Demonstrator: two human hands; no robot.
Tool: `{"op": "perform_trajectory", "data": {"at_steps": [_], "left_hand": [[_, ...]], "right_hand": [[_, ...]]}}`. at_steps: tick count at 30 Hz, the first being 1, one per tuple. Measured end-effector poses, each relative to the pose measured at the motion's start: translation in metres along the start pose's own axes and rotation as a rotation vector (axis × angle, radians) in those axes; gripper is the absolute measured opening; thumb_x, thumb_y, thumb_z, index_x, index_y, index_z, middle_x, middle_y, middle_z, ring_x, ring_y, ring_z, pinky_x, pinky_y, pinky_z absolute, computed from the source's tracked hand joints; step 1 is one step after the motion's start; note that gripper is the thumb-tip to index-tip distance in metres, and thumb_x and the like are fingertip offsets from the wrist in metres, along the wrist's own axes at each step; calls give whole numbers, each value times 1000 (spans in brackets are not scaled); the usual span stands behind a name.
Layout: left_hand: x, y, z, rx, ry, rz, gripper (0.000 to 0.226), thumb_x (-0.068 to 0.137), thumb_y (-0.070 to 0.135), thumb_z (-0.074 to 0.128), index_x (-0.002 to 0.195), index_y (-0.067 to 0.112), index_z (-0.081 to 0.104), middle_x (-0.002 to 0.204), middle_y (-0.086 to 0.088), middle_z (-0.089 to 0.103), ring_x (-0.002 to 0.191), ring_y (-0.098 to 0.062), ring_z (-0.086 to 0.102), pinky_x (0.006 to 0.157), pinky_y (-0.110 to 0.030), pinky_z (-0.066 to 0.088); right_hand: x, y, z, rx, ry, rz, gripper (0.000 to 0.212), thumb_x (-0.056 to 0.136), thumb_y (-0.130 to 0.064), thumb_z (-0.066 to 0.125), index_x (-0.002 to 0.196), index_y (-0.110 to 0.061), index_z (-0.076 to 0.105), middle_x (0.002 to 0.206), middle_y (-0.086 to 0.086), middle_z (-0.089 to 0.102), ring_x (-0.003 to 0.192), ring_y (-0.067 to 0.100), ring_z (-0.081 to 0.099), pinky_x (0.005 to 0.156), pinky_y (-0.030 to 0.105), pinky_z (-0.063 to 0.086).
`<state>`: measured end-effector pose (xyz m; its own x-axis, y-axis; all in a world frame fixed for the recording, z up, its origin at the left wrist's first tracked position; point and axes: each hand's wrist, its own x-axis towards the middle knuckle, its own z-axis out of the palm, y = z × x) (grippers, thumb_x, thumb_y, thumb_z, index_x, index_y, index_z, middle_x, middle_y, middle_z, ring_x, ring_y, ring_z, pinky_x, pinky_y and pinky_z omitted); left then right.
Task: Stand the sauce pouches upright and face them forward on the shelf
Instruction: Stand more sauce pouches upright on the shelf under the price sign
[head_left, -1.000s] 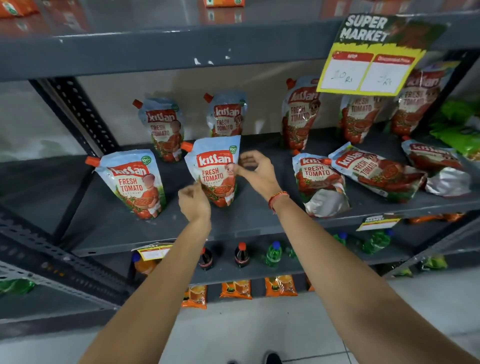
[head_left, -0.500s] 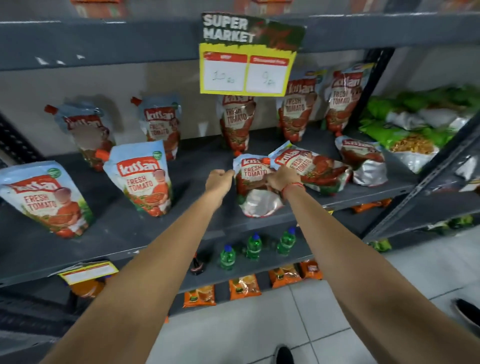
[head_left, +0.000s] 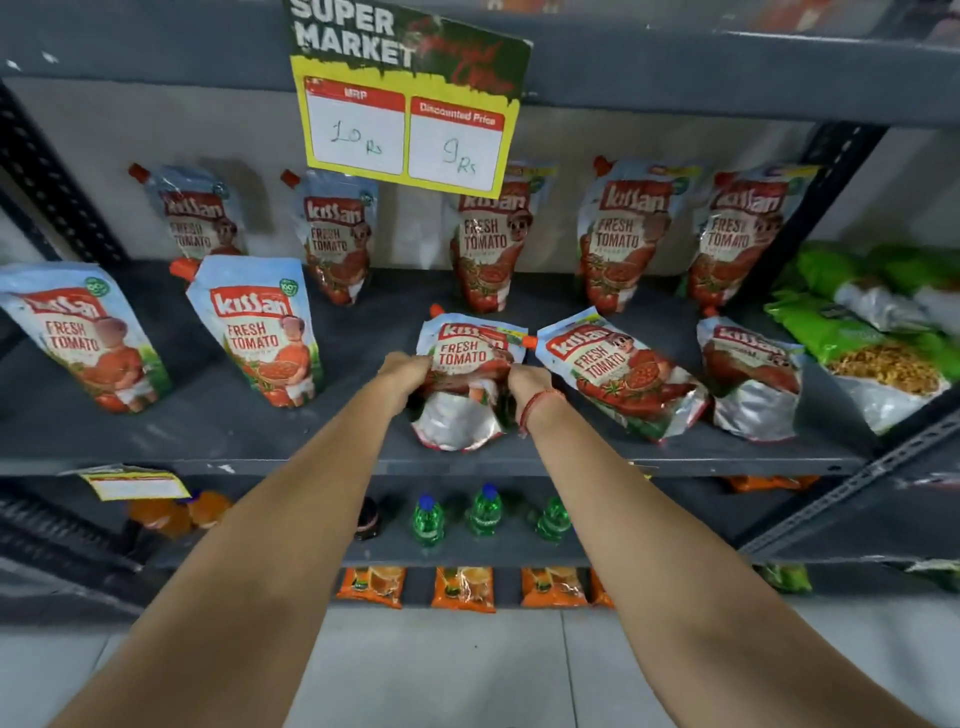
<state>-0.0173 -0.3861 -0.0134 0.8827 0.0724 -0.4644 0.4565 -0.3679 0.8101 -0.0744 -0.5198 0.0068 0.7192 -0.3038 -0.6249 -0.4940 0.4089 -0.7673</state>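
At frame centre, a fallen pouch (head_left: 470, 358) is gripped by both hands, left hand (head_left: 402, 370) and right hand (head_left: 530, 387) each clasped on a side; it must next be tipped upright on the shelf (head_left: 208, 431).

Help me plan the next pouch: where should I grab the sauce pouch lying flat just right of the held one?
Grip the flat pouch by its two long side edges near the middle, coming from the front, probably with both hands. It lies angled, spout to the back left and silver base toward the shelf edge, so tipping it up onto that base should stand it.

The pouches (head_left: 470, 358) were shiny plastic, with crinkly silver foil at the bottom. The shelf (head_left: 218, 415) was dull grey metal with small scuffs. The price sign (head_left: 405, 104) was smooth paper. The bottles (head_left: 428, 519) were glossy green plastic.
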Motion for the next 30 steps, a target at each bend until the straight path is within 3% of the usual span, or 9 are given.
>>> {"op": "perform_trajectory", "data": {"at_steps": [2, 5, 8, 10, 12, 15, 17, 22, 30], "left_hand": [[2, -3, -4, -103, 7, -22, 24, 91, 20, 47, 108, 7, 58, 114, -16, 64, 84, -24, 56, 74, -32, 44], [-4, -7, -2, -306, 19, -56, 27, 96, 27, 39, 114, 12, 52, 113, -13, 62, 90, -25, 58, 77, -35, 47], [-6, -10, -4, -418, 23, -55, 25, 95, 30, 44, 113, 14, 52, 110, -10, 63, 94, -26, 60, 81, -37, 50], [-6, -8, -8, -490, 28, -17, 25, 94, 31, 47, 111, 14, 54, 106, -9, 64, 90, -24, 62, 75, -34, 52], [-6, 0, -12, -540, 39, 77, 17, 94, 31, 49, 98, 17, 58, 100, -6, 65, 78, -16, 63, 64, -29, 50], [-8, 12, -20, -576, 38, 258, 17, 93, 33, 50, 87, 23, 63, 93, 0, 71, 73, -8, 67, 60, -23, 51], [-11, 21, -24, -594, 62, 368, 19, 92, 35, 52, 83, 26, 66, 82, 9, 74, 72, -3, 70, 60, -19, 53], [-14, 28, -20, -646, 88, 465, 26, 92, 37, 50, 74, 23, 62, 77, 6, 68, 77, -10, 62, 73, -27, 48], [-21, 27, -24, -598, 89, 574, 28, 94, 37, 46, 75, 21, 59, 79, 4, 64, 77, -7, 59, 73, -22, 47]], "right_hand": [[0, 2, 3, 7, -9, -11, 27, 95, -4, 40, 109, 8, 60, 86, 15, 70, 80, 36, 70, 24, 19, 40], [10, 5, 5, -60, -4, -56, 24, 96, -15, 46, 104, -1, 63, 109, 17, 68, 61, 20, 62, 37, 20, 45], [22, 16, 1, -116, -18, -165, 26, 96, -23, 49, 102, -1, 62, 111, 15, 68, 87, 26, 68, 74, 35, 59], [27, 18, -1, -112, -51, -238, 24, 95, -25, 50, 101, -4, 62, 115, 17, 67, 104, 30, 64, 93, 41, 52], [28, 13, 0, -94, -81, -323, 21, 96, -26, 50, 98, -7, 60, 114, 15, 67, 105, 28, 63, 92, 38, 52], [20, -2, 1, -91, -118, -502, 21, 95, -30, 50, 88, -14, 62, 92, 2, 69, 84, 12, 66, 65, 16, 54], [16, -12, 2, -89, -129, -603, 18, 94, -29, 52, 80, -21, 60, 84, -5, 67, 77, 4, 64, 58, 9, 51], [13, -35, 5, -48, -127, -747, 14, 91, -25, 58, 81, -15, 57, 75, -3, 61, 66, -4, 58, 60, 11, 45], [7, -45, 3, -22, -125, -798, 18, 89, -21, 61, 95, -4, 59, 96, 16, 66, 91, 21, 62, 82, 37, 51]]}}
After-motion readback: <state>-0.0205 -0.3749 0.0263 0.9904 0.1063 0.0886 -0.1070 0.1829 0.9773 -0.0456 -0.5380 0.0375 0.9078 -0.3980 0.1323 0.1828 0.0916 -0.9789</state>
